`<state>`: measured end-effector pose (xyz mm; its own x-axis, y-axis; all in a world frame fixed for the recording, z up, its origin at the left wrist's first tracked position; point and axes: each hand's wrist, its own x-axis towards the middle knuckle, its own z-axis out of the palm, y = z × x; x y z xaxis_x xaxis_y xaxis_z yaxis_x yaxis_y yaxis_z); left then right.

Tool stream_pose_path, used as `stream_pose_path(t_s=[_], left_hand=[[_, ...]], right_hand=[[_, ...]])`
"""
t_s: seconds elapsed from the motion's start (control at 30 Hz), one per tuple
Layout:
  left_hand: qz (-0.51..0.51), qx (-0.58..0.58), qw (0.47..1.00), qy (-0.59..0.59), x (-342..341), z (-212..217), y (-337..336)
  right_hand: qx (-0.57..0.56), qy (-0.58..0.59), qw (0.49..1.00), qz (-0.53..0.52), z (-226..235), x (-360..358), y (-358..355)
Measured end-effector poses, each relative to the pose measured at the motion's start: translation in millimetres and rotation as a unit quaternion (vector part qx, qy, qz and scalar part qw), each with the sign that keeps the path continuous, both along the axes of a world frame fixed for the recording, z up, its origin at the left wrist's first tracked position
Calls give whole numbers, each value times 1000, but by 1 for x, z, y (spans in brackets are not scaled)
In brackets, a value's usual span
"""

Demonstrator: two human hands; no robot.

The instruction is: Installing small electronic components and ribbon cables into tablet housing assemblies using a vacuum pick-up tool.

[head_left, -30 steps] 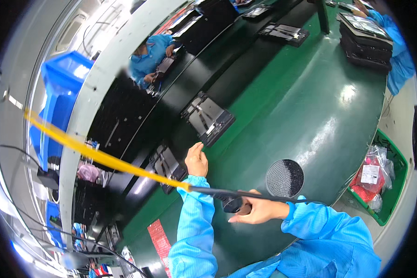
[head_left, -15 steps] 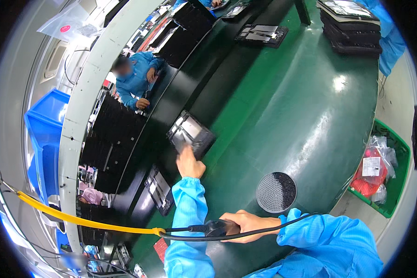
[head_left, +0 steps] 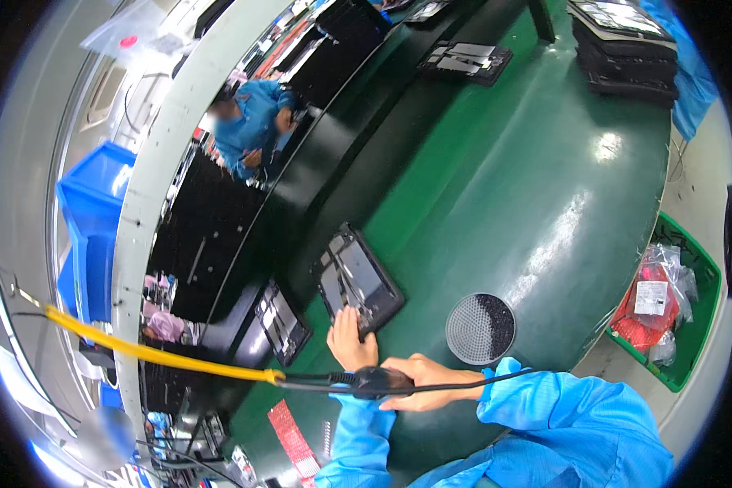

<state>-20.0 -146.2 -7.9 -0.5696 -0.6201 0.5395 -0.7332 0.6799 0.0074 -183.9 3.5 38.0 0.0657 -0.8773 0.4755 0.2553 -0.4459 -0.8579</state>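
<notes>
An opened tablet [head_left: 358, 281] with its inner parts showing lies tilted across the edge of the dark strip and the green table. My left hand [head_left: 351, 342] grips its near edge, fingers on top; the thumb is hard to see. In my right hand [head_left: 431, 384] is a black corded electric screwdriver [head_left: 374, 382], closed in the fingers; its tip is hidden. A yellow strap [head_left: 163, 355] runs to it from the left. Just beyond the right hand stands a round grey dish [head_left: 468, 329] with small black pieces at one side.
Another opened tablet [head_left: 283, 324] lies left of my left hand, and one [head_left: 466, 62] lies farther off. A stack of black trays [head_left: 626, 65] stands at the far right. A green crate [head_left: 677, 376] holds bags. Across the line sits a co-worker [head_left: 256, 122]. A red sheet [head_left: 291, 439] lies near my left sleeve.
My left hand has drawn the opened tablet nearer and to the right, off the dark strip toward the green table. My right hand keeps hold of the screwdriver. The view has shifted slightly.
</notes>
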Motion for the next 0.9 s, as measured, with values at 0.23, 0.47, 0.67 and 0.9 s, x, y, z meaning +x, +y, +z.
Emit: stream_pose_path(t_s=[0.23,0.47,0.67,0.9], left_hand=[[33,6,996,82,60,-9,112],[-23,87,993,77,81,7,184],[-115,198,970,86,87,5,219],[-164,238,955,71,81,7,226]], right_hand=[[19,66,997,-44,10,-9,-7],[168,-25,984,-58,-2,-20,-5],[123,-5,982,-145,5,-14,-3],[107,23,971,-213,0,-6,1]])
